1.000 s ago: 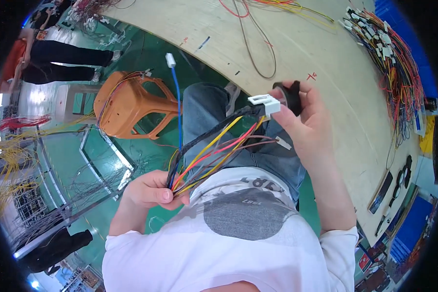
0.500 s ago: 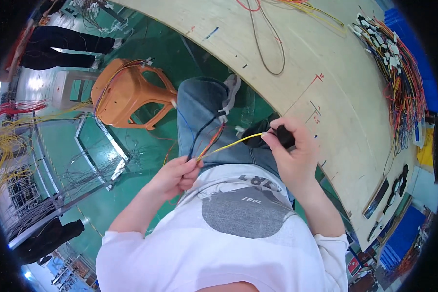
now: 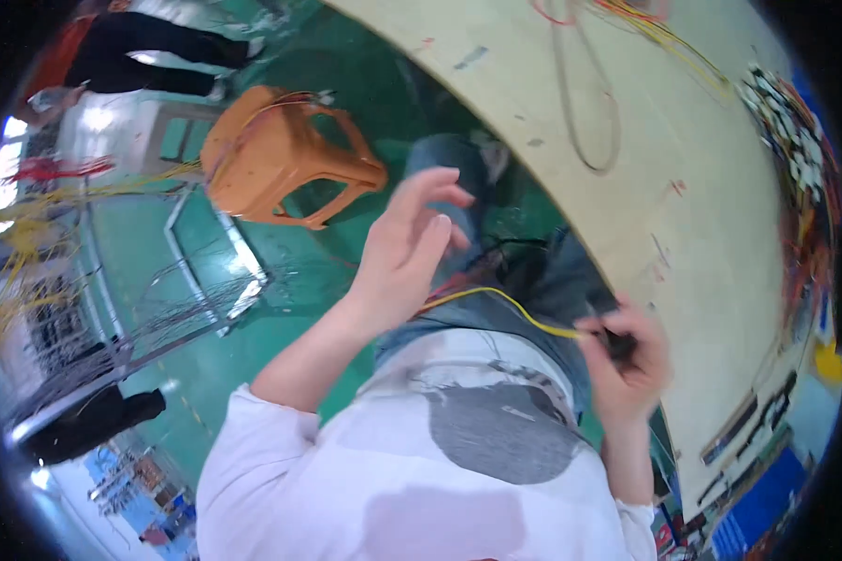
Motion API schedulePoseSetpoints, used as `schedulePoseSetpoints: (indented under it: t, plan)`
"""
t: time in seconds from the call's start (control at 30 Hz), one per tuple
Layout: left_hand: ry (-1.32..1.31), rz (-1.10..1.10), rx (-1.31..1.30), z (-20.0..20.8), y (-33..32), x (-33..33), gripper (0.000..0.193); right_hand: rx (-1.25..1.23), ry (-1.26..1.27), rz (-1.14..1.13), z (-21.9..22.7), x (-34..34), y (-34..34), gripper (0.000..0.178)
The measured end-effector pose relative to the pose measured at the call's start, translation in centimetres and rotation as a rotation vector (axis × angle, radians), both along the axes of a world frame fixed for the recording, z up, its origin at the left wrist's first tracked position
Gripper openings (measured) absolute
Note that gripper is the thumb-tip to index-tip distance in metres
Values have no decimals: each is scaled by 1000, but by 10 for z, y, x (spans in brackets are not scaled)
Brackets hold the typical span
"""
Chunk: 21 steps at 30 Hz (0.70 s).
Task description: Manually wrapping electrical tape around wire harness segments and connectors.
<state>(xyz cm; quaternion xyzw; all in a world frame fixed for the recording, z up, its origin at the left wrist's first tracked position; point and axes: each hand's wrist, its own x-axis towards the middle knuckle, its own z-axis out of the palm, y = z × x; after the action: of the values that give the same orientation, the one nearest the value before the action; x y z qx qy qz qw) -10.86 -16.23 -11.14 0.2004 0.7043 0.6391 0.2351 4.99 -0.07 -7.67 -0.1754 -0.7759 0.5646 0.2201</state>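
Yellow wire (image 3: 496, 297) is seen strung between the two hands, over the lap. Right hand (image 3: 627, 351) at 4 o'clock of frame centre, fingers closed on a small dark connector (image 3: 617, 344) with the wire's end pinched there; detail is blurred. Left hand (image 3: 407, 252) raised at 10 o'clock of the right hand, fingers spread and loose, nothing clamped; the wire's far end passes just under the palm, whether touched cannot be told. A dark bundle with red strands (image 3: 496, 266) lies on the jeans between the hands.

Step judged in hand: one wire being singled out and run to the connector. Next move is judged to call for the left hand closing on the wire to hold it taut, and the end kept lined up with its slot.

Pale board surface (image 3: 645, 215) at 2 o'clock, loose wire loop (image 3: 585, 112) on it, coloured harness (image 3: 795, 159) at its far edge. Orange stool (image 3: 281, 159) on green floor (image 3: 281, 309) at 10 o'clock
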Motion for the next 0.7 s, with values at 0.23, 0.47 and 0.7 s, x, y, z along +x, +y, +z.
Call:
schedulePoseSetpoints:
  t: [0.23,0.47,0.7]
  plan:
    - [-379,-85,756,69,-18,-8,60,-699,8,105,15,-8,1,34]
    - [-458,-98,748,68,-10,-8,65,-876,69,349,18,-25,1,36]
    - [-479,-104,694,61,-4,-5,64,-829,90,312,17,-22,5,36]
